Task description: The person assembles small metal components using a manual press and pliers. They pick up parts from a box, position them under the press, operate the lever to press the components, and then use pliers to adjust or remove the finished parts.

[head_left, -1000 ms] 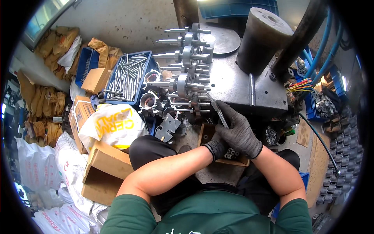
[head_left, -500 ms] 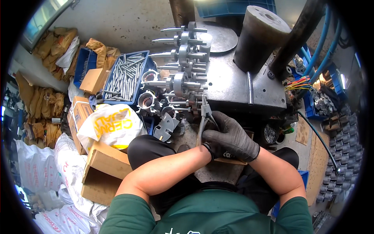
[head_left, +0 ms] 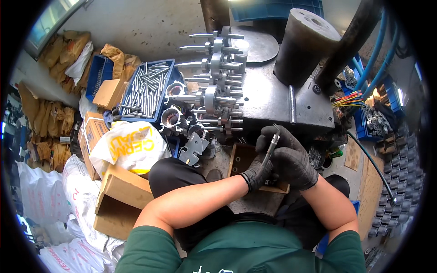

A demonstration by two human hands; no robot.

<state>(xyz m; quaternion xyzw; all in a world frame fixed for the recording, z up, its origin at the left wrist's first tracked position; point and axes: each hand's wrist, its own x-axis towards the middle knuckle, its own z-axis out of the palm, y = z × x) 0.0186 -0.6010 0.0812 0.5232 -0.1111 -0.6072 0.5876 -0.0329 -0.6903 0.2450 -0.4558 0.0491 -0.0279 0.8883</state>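
Note:
My right hand (head_left: 293,161), in a dark grey work glove, is closed around a pair of pliers (head_left: 271,148). The narrow jaws point away from me, and the handles run down between my two hands. Close against it, my gloved left hand (head_left: 257,174) has its fingers curled; what they hold, if anything, is hidden by the right hand. Beneath both hands stands a shallow wooden box (head_left: 239,157) with small dark parts in it. Just beyond, several rotor shafts (head_left: 211,98) lie in a row along the left edge of a metal machine table (head_left: 264,98).
A blue crate (head_left: 170,73) of metal rods stands left, beside ring-shaped metal housings (head_left: 171,117). Nearer are a white-and-yellow bag (head_left: 127,145) and an open cardboard box (head_left: 125,184). A thick steel cylinder (head_left: 305,45) rises from the table. A black hose (head_left: 373,159) hangs right.
The pliers have moved right and turned edge-on. My left hand has come into view beside the right one, which has shifted slightly right, uncovering more of the wooden box.

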